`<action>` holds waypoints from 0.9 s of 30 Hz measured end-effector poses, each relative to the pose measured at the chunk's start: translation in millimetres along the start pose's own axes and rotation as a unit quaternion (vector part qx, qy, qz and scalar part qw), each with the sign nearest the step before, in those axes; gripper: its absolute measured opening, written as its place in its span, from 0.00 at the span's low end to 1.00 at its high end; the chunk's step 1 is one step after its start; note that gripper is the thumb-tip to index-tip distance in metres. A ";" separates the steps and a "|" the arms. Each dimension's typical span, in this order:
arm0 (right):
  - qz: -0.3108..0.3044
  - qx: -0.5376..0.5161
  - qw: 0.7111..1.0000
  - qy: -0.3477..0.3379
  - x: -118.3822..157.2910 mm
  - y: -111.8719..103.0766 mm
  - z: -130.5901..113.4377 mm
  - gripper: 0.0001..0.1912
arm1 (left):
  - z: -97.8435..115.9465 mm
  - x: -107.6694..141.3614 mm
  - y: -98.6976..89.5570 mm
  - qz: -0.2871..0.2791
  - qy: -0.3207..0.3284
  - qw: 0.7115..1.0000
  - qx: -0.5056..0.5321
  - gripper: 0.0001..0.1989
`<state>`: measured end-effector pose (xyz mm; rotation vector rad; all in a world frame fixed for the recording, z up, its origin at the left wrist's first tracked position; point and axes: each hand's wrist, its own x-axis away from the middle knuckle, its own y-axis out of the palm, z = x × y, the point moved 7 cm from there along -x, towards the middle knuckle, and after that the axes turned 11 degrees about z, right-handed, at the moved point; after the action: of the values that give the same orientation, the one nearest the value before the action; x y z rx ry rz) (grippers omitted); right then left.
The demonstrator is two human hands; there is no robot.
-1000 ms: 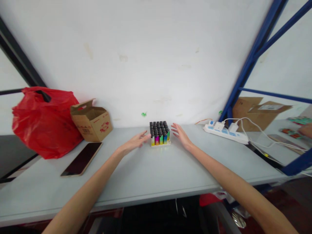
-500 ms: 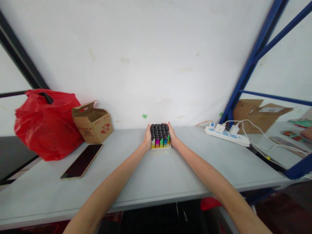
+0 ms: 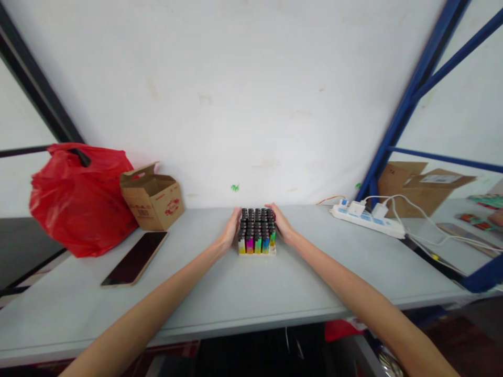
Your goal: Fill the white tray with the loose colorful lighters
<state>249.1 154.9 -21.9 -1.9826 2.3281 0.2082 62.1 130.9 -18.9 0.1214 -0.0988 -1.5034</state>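
A white tray packed with upright disposable lighters stands on the grey table, towards the wall. Their tops are black and their see-through bodies yellow, pink, green and blue. The tray's front right corner is bare. My left hand lies along the left side of the lighters, its fingers pointing to the wall. On the other side, my right hand presses in, with its fingertips at the back right corner. Between them my two hands clasp the block; part of the fingers is hidden behind it.
To the left are a red plastic bag, an opened cardboard box and a phone. A white power strip with chargers and cables lies right, by a blue metal frame. Behind that frame is another cardboard box.
The tray of lighters has come towards me and sits lower in view, with both hands still at its sides. The whole view has shifted slightly.
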 end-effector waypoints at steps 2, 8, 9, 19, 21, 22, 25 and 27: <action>-0.023 0.070 0.997 -0.032 -11.0 -5.9 -17.8 0.28 | 8.9 0.1 -22.3 0.045 0.020 0.998 -0.037 0.34; -0.116 0.332 0.921 -0.164 -28.8 32.5 -74.7 0.20 | 15.2 22.4 -47.8 0.003 0.015 0.989 -0.147 0.35; -0.130 0.371 0.902 -0.179 -27.0 43.5 -79.8 0.21 | 14.0 29.3 -48.4 -0.003 0.014 0.988 -0.154 0.36; -0.166 0.581 0.774 -0.188 -8.1 79.8 -69.0 0.28 | 19.9 86.1 -29.0 -0.110 0.159 0.940 -0.280 0.49; -0.162 0.582 0.773 -0.191 -11.8 71.9 -68.9 0.26 | 25.3 85.7 -24.2 -0.119 0.188 0.932 -0.287 0.48; -0.160 0.584 0.773 -0.190 -14.2 66.5 -69.0 0.26 | 27.3 84.0 -21.9 -0.123 0.197 0.930 -0.286 0.47; -0.146 0.595 0.770 -0.179 -22.2 44.8 -70.1 0.26 | 29.5 75.4 -15.3 -0.136 0.207 0.930 -0.271 0.46; -0.134 0.606 0.766 -0.167 -26.9 26.9 -70.6 0.26 | 26.8 68.6 -11.3 -0.149 0.192 0.936 -0.256 0.48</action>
<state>229.1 174.6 53.3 -1.3269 1.2491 -0.7210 51.7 61.3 5.4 0.0078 0.6498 -1.7317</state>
